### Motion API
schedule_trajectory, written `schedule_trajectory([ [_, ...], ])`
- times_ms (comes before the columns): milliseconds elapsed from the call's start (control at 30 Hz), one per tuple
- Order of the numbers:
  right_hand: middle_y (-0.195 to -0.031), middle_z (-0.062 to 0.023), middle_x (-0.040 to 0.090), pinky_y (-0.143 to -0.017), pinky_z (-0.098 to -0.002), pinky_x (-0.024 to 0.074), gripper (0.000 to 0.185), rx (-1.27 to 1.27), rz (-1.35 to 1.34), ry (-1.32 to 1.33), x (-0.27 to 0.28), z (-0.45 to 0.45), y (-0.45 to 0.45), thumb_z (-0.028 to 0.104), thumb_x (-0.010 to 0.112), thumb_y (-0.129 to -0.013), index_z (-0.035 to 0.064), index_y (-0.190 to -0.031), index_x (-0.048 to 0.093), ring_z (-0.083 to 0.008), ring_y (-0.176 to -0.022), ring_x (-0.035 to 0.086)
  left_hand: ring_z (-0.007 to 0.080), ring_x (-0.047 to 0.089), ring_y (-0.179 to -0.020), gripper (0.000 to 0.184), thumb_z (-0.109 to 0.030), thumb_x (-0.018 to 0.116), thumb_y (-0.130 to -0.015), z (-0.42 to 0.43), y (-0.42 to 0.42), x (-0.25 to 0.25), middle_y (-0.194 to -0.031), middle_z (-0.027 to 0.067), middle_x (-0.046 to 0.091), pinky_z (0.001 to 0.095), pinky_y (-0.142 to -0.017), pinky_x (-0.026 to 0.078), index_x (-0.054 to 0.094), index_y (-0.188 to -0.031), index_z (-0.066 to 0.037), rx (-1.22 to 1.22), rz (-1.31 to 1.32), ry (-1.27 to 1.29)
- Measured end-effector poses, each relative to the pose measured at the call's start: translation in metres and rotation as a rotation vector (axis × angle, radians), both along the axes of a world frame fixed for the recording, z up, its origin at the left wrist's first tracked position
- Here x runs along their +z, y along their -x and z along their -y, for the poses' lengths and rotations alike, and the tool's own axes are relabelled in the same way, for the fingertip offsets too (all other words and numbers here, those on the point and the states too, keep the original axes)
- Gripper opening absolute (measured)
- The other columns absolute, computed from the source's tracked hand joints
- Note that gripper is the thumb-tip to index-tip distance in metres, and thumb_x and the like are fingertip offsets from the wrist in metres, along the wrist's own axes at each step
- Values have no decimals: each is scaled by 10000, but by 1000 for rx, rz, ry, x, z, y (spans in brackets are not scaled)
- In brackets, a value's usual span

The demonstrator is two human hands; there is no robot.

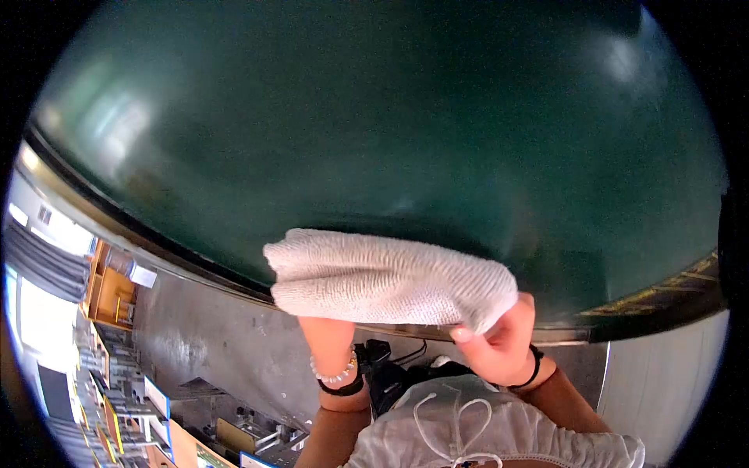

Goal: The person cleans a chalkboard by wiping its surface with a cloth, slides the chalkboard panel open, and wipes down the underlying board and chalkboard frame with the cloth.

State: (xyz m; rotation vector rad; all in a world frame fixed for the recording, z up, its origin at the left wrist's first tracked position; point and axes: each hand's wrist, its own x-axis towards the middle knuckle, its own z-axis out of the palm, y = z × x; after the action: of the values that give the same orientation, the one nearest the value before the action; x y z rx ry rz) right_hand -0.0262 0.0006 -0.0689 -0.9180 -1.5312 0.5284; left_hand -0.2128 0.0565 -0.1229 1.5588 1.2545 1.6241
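Observation:
A folded, pale pinkish-white knit cloth (382, 273) spans both of my hands in front of a dark green chalkboard (374, 117). My right hand (505, 342) grips the cloth's right end, its thumb showing at the lower edge. The cloth's left part covers my left hand (326, 337), which holds it from below; those fingers are hidden. A beaded bracelet and a black band circle the left wrist, and another black band is on the right wrist. Whether the cloth touches the board cannot be made out.
Along the board's lower edge runs a ledge (538, 335). Grey floor (211, 343) lies below. Desks and chairs (117, 421) fill the lower left, near a wooden cabinet (109, 285) and curtained windows. A pale panel (663, 382) stands at the lower right.

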Motion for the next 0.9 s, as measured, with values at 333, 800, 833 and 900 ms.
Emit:
schedule_trajectory([
  [333, -769, -169, 624, -587, -296, 483, 190, -1, 27, 159, -74, -30, 86, 92, 625, -725, 4, -892, 606, -281, -706, 641, 323, 332, -1228, 566, -265, 544, -828, -30, 94, -103, -1316, 199, 353, 416, -990, 287, 334, -1293, -21, 71, -396, 126],
  [800, -659, -102, 644, -537, -236, 476, 349, -170, -390, 461, -55, -27, 124, 164, 441, -901, -68, -713, 622, -107, -589, 587, 112, 499, -457, 78, -54, 600, -725, -2, 125, 29, -572, 90, 553, 277, -422, 348, 604, -759, 15, -144, -318, 3],
  [833, -644, -103, 640, -523, -236, 469, 377, -173, -419, 423, -54, -27, 126, 195, 444, -906, -66, -697, 618, -105, -572, 581, 138, 516, -471, 87, -65, 608, -721, 2, 130, 27, -588, 92, 558, 287, -434, 364, 611, -772, 6, -153, -376, -108],
  [900, -634, -107, 638, -506, -236, 462, 414, -220, -378, 398, -52, -26, 128, 231, 448, -911, -65, -672, 612, -106, -550, 575, 191, 550, -499, 111, -86, 624, -713, 12, 129, 25, -619, 96, 570, 307, -456, 395, 624, -796, -12, -168, -478, -351],
])
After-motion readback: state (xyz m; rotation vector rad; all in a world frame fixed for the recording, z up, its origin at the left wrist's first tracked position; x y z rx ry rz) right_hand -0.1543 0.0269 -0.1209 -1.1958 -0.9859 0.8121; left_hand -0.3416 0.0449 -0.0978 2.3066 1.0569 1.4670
